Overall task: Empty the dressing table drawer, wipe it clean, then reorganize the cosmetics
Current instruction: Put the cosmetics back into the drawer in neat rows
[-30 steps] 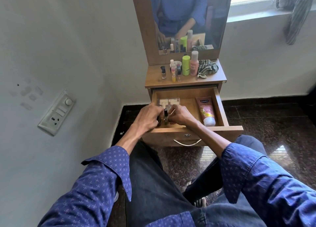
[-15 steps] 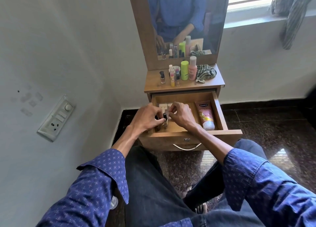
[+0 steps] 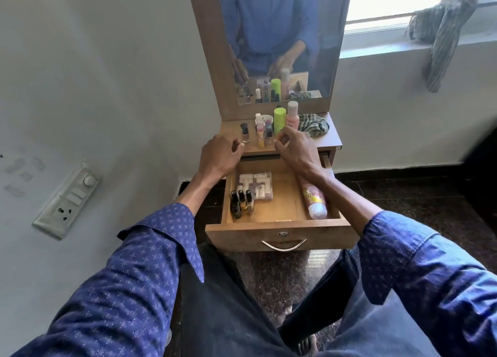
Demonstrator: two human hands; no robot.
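Note:
The wooden drawer (image 3: 279, 229) stands pulled out. Inside, three small nail polish bottles (image 3: 242, 199) stand in a row at the front left, a clear packet (image 3: 255, 184) lies behind them, and a pink tube (image 3: 314, 198) lies along the right wall. On the dressing table top (image 3: 330, 138) stand a small dark-capped bottle (image 3: 244, 132), several small bottles (image 3: 262, 133), a green bottle (image 3: 279, 120) and a pink bottle (image 3: 292, 114). My left hand (image 3: 219, 155) hovers near the table's front edge, fingers loosely curled, holding nothing. My right hand (image 3: 294, 148) is raised beside the small bottles, fingers curled, holding nothing I can see.
A striped cloth (image 3: 313, 125) lies at the right of the table top below the mirror (image 3: 279, 34). A switch panel (image 3: 68, 199) is on the left wall. Another cloth (image 3: 441, 36) hangs from the window sill. My knees are just under the drawer front.
Both hands have let go of the nail polish bottles at the drawer's front left and risen to the table top. The three bottles now stand alone in a row.

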